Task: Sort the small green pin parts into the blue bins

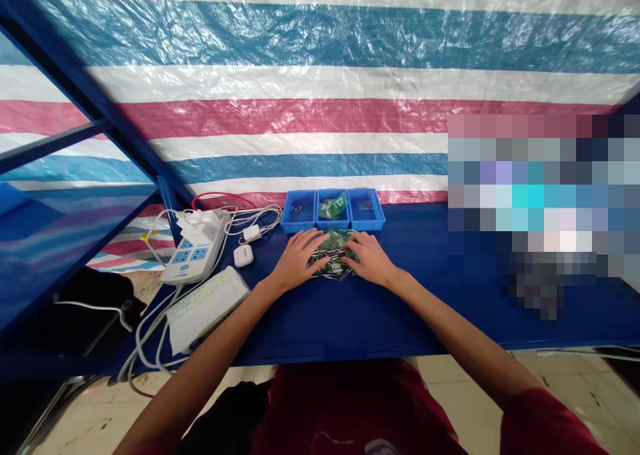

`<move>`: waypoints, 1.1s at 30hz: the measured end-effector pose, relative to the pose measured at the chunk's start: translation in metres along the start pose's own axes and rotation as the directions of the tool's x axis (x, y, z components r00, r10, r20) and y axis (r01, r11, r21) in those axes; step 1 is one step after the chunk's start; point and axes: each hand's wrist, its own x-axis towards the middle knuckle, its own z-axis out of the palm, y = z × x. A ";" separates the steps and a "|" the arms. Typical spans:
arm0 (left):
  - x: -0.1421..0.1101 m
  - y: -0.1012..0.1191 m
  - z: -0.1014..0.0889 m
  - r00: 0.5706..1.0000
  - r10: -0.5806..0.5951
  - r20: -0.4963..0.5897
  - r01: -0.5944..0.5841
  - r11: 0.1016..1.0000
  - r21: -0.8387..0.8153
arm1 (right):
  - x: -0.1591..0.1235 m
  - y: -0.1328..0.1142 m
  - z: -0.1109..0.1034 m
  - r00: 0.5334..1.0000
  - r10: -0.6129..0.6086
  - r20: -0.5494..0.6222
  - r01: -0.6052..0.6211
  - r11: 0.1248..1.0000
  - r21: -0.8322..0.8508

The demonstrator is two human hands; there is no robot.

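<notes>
On the blue table, a pile of thin metal screws [334, 256] lies mixed with green plastic bits, perhaps small bags. My left hand [299, 260] rests at the pile's left side, fingers spread and touching it. Opposite, my right hand [371, 258] lies over the right side with its fingers bent and apart; its fingertips reach into the screws. Neither hand visibly lifts anything. Directly behind the pile stand three blue bins: the left bin [290, 222] holds a few screws, the middle bin [325, 222] a green plastic bag, and the right bin [373, 220] something small and unclear.
To the left are a white power strip [193, 258] with plugs and tangled cables, a white earbud case [243, 256], a charger [251, 232] and a soft white tissue pack [205, 308]. A striped tarp [300, 118] hangs behind. The right side is pixelated.
</notes>
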 end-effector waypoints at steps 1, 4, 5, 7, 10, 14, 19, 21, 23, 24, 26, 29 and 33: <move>0.005 0.002 -0.002 0.996 -0.038 -0.081 0.036 0.999 -0.025 | 0.004 -0.002 -0.001 1.000 0.028 0.010 -0.028 1.000 0.001; 0.025 0.006 -0.006 0.960 -0.139 -0.242 0.115 0.987 -0.113 | 0.022 -0.009 -0.002 0.990 0.132 0.045 -0.131 0.991 -0.006; 0.032 0.006 -0.006 0.948 -0.159 -0.277 0.125 0.983 -0.136 | 0.029 -0.012 -0.002 0.985 0.157 0.066 -0.156 0.988 -0.008; 0.044 0.005 -0.004 0.927 -0.189 -0.325 0.147 0.978 -0.150 | 0.041 -0.016 -0.001 0.972 0.215 0.093 -0.214 0.977 -0.022; 0.054 0.000 0.002 0.906 -0.217 -0.362 0.168 0.972 -0.162 | 0.055 -0.023 0.000 0.954 0.261 0.148 -0.255 0.965 -0.054; 0.053 -0.010 0.015 0.893 -0.240 -0.382 0.183 0.966 -0.181 | 0.063 -0.030 0.002 0.941 0.284 0.183 -0.271 0.958 -0.094; 0.044 -0.017 0.020 0.861 -0.281 -0.424 0.202 0.954 -0.223 | 0.068 -0.026 0.004 0.966 0.243 0.086 -0.241 0.970 -0.037; 0.042 -0.016 0.019 0.849 -0.305 -0.431 0.209 0.944 -0.257 | 0.069 -0.021 0.004 0.967 0.254 -0.029 -0.251 0.965 0.074; 0.041 -0.013 0.017 0.842 -0.326 -0.430 0.210 0.932 -0.296 | 0.067 -0.015 0.003 0.945 0.296 -0.140 -0.260 0.938 0.229; 0.041 -0.011 0.015 0.842 -0.329 -0.427 0.204 0.928 -0.313 | 0.065 -0.013 0.002 0.928 0.324 -0.183 -0.258 0.914 0.315; 0.042 -0.007 0.013 0.853 -0.320 -0.413 0.181 0.923 -0.340 | 0.060 -0.009 0.001 0.894 0.381 -0.238 -0.230 0.844 0.485; 0.041 -0.005 0.013 0.882 -0.277 -0.381 0.128 0.919 -0.373 | 0.053 -0.008 0.002 0.859 0.442 -0.257 -0.132 0.678 0.723; 0.040 -0.007 0.016 0.914 -0.206 -0.350 0.056 0.917 -0.394 | 0.049 -0.010 0.007 0.861 0.459 -0.220 0.004 0.425 0.905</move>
